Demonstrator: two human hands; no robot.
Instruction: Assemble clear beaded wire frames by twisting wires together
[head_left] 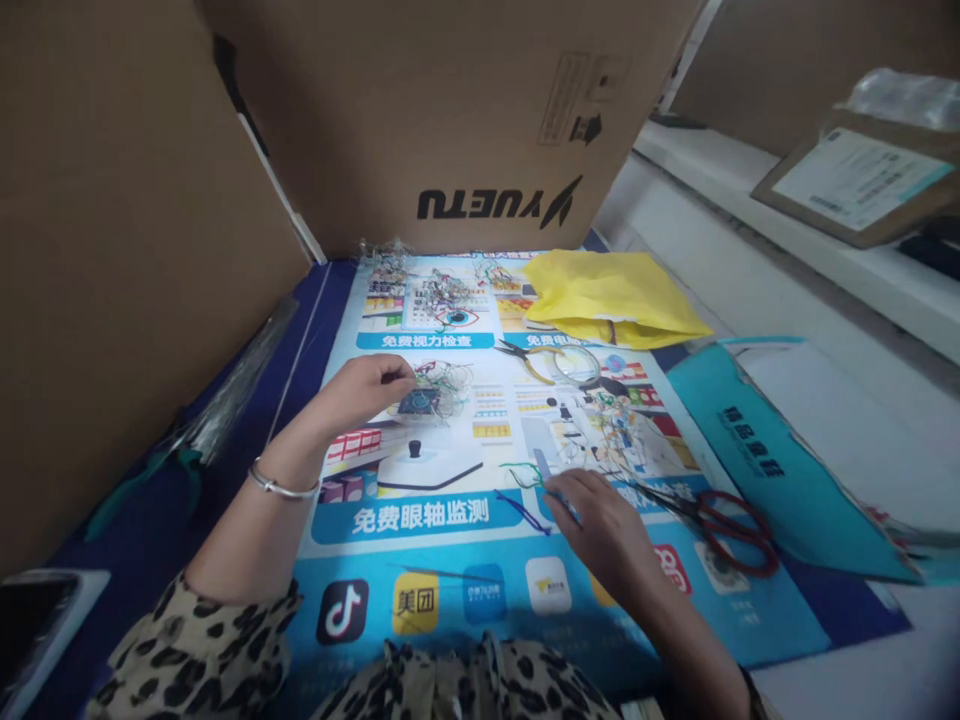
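Observation:
My left hand (369,388) is closed in a pinch at the edge of a tangle of thin wires and threads (448,385); what its fingers hold, if anything, is too small to make out. A small dark square piece (417,402) lies under that tangle, beside the fingertips. Lower and to the right, my right hand (604,525) has its fingertips pressed together at the end of a looped green strand (523,474). Just below it lies a dark blue strand (523,511). Red-handled scissors (731,535) rest to the right of this hand, blades pointing toward it.
Pliers (529,360) and a clear ring-shaped roll (577,366) lie mid-table. Behind them is a yellow bag (615,295); more wire tangles (446,290) lie far left. A tall cardboard box (450,120) walls the back. Teal-handled pliers (180,470) and a phone (45,630) sit left.

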